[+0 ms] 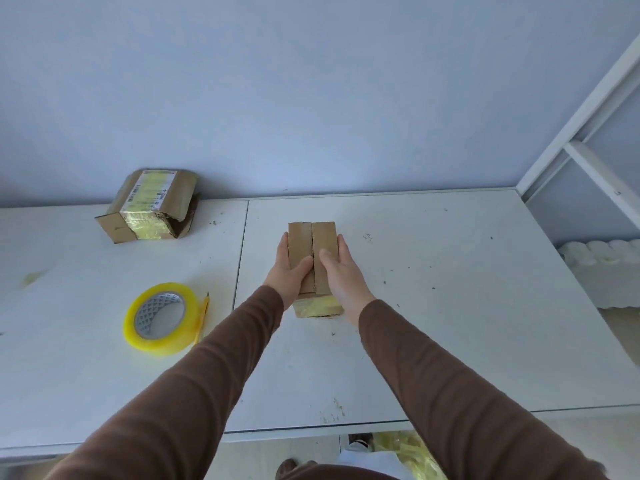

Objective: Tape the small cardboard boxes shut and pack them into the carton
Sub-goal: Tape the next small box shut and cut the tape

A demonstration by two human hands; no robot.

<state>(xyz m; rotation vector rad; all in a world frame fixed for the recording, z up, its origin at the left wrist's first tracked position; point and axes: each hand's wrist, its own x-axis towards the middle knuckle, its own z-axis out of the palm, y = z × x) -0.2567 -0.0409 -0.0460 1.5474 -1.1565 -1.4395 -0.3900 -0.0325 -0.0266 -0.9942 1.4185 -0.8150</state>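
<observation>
A small brown cardboard box stands on the white table, its two top flaps folded down and meeting along a middle seam. Yellowish tape shows on its near side. My left hand holds the box's left side with the thumb pressing on the left flap. My right hand holds the right side, its thumb on the right flap. A roll of yellow tape lies flat to the left of my left arm. No carton is in view.
A second cardboard box, taped and with a torn open end, sits at the back left by the wall. A yellow pencil-like tool lies against the tape roll. White metal shelving stands to the right. Crumpled tape lies on the floor.
</observation>
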